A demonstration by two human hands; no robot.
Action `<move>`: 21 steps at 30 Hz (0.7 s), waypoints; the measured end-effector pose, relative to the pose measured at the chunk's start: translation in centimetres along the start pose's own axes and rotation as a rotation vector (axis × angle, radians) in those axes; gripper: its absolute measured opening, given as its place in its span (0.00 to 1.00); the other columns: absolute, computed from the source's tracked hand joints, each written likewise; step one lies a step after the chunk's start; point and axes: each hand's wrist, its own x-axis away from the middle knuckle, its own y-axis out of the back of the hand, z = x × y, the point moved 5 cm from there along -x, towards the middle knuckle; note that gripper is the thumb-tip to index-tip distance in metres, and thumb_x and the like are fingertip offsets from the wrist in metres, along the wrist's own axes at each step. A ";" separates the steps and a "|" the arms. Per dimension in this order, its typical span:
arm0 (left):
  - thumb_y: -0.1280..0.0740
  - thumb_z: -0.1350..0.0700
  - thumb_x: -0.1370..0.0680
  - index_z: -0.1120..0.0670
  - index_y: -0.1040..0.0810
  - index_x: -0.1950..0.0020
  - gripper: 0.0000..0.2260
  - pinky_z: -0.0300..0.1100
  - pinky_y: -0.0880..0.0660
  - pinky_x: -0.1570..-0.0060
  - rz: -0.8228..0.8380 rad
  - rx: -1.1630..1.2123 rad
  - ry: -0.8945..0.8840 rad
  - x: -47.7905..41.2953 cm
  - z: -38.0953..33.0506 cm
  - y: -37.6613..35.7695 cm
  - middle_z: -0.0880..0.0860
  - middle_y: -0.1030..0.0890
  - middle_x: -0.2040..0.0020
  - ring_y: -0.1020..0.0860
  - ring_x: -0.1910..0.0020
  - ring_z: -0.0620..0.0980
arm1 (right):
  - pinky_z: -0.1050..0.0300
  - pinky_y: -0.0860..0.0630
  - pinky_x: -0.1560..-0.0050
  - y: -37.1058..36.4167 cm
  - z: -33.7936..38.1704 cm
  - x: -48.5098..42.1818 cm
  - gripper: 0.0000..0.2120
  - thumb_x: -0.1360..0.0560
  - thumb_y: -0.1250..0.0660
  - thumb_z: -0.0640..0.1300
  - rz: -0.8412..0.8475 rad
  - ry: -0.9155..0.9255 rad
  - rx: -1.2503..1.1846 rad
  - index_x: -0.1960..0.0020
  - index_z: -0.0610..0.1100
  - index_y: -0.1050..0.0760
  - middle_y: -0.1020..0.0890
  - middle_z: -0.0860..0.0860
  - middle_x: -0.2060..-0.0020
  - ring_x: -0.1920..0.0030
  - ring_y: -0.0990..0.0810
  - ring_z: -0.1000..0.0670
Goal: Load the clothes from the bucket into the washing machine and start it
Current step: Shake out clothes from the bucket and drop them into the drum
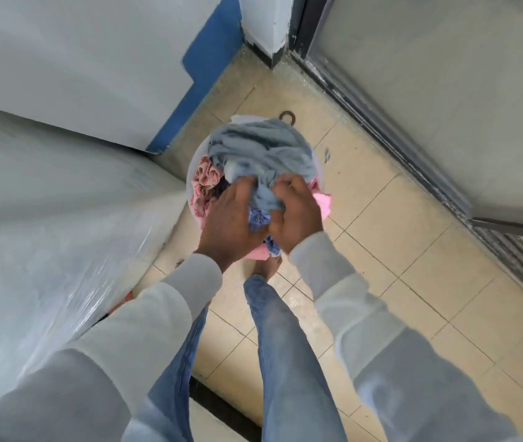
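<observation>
A white bucket (190, 183) stands on the tiled floor in front of my feet, heaped with clothes. On top lies a grey-blue garment (260, 148); a pink patterned cloth (204, 178) shows at the left and a plain pink one (322, 204) hangs over the right rim. My left hand (231, 218) and my right hand (297, 210) both reach into the pile, fingers curled into the near edge of the grey-blue garment. The washing machine (46, 224), wrapped in clear plastic film, stands at my left; its opening is out of view.
A grey and blue wall (94, 65) rises behind the machine. A sliding door with a metal track (413, 138) runs along the right. Beige floor tiles (397, 250) lie between bucket and door. My legs in blue jeans (279, 346) stand just behind the bucket.
</observation>
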 end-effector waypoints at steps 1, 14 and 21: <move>0.38 0.40 0.33 0.57 0.31 0.35 0.31 0.44 0.30 0.54 -0.026 0.075 0.016 1.7 -1.1 1.5 0.54 0.23 0.43 0.25 0.45 0.51 | 0.40 0.27 0.41 1.4 2.0 2.0 0.16 0.35 0.36 0.28 -0.019 0.024 -0.048 0.47 0.32 0.21 0.23 0.36 0.45 0.43 0.24 0.35; 0.36 0.47 0.33 0.47 0.22 0.58 0.07 0.25 0.32 0.67 -0.291 0.402 0.011 15.7 -12.1 18.9 0.38 0.21 0.66 0.22 0.65 0.37 | 0.52 0.21 0.48 16.8 22.0 14.6 0.16 0.34 0.22 0.40 -0.095 0.156 -0.520 0.48 0.48 0.20 0.18 0.51 0.48 0.49 0.18 0.51; 0.29 0.63 0.26 0.62 0.24 0.36 0.18 0.52 0.24 0.40 -0.215 1.156 0.080 17.5 -16.3 25.5 0.59 0.20 0.39 0.21 0.40 0.57 | 0.46 0.34 0.29 19.6 18.4 16.3 0.61 0.54 0.20 0.70 0.072 0.089 -0.315 0.26 0.63 0.43 0.33 0.58 0.28 0.27 0.35 0.55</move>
